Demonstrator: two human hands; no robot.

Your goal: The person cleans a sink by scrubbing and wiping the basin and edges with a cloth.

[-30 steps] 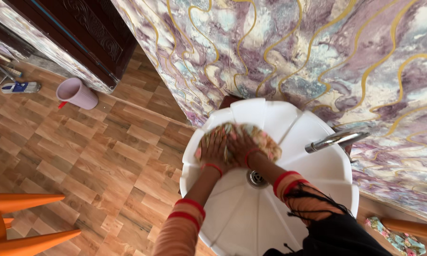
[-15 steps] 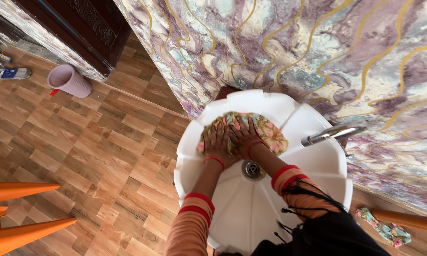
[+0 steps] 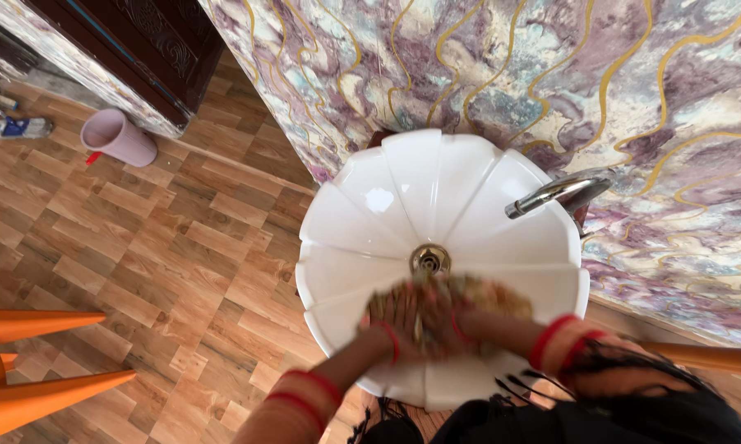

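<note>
White glazed ceramic is what you are working over: the fluted basin (image 3: 436, 205) sits under both of your hands, and the patterned cloth (image 3: 477, 298) lies bunched against its near wall, just this side of the brass drain (image 3: 429, 260). Your left hand (image 3: 395, 316) presses down on the cloth's left part, fingers spread and curled into it; your right hand (image 3: 448, 321) sits touching it, knuckle to knuckle, gripping the same bundle from the other side. Both are blurred, so the exact finger hold is hard to read, but each hand is plainly closed on fabric and not released. To rub well, I judge you should keep the bundle low in the bowl, work the two hands against each other along the slope, and hold the cloth clear of the drain so it does not plug the hole. The chrome tap (image 3: 563, 193) stands beyond your right hand, its spout pointing in over the bowl; no stream shows from it. As for what the basin holds: only the cloth and your hands are clear, the far half shines bare, and I cannot tell whether any water stands in it. Far off beyond your left hand, a pale pink cup (image 3: 120, 137) lies tipped on its side on the wood-pattern floor (image 3: 181, 263), its inside hidden from this view.
</note>
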